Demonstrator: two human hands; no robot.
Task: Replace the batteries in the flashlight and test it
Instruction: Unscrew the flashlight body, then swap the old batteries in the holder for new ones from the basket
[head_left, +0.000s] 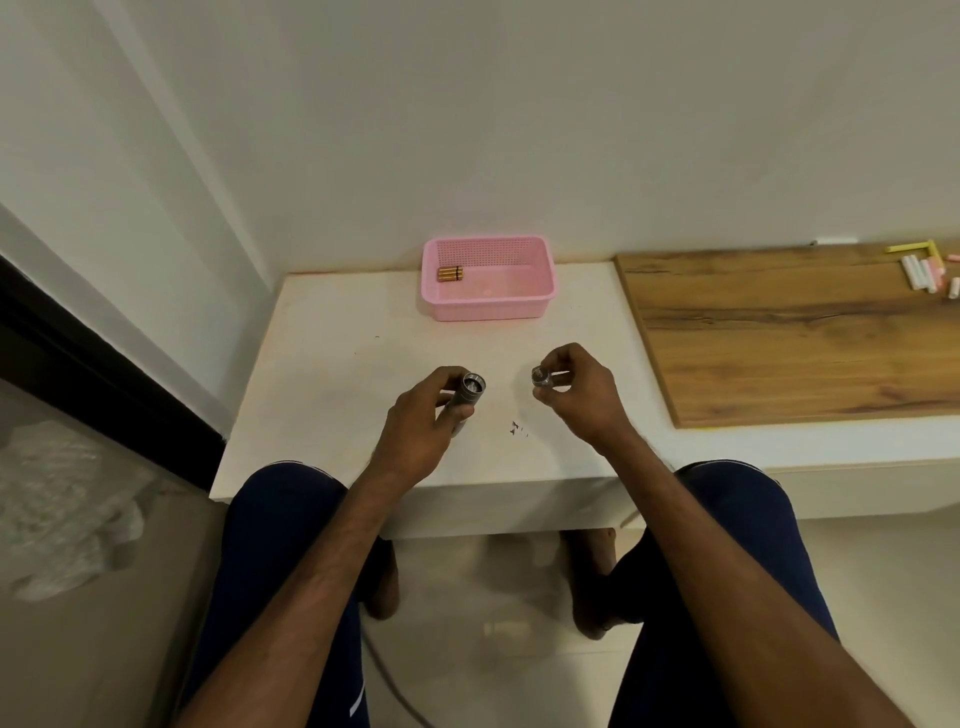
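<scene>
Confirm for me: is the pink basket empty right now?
No, a small bundle of gold-coloured batteries lies inside the pink basket, near its left wall.

Dim, even indoor light; soft focus (wide-angle bending at edges).

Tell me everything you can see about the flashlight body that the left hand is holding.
The flashlight body is a slim cylinder that looks like grey metal, with a wider ringed end. That end is open, tilted up and toward the camera, and shiny inside. The left hand grips its middle, fingers wrapped around it, above the white table. Its lower end is mostly hidden by the hand. It is apart from the small cap pinched in the right hand. Whether batteries are inside cannot be seen.
</scene>
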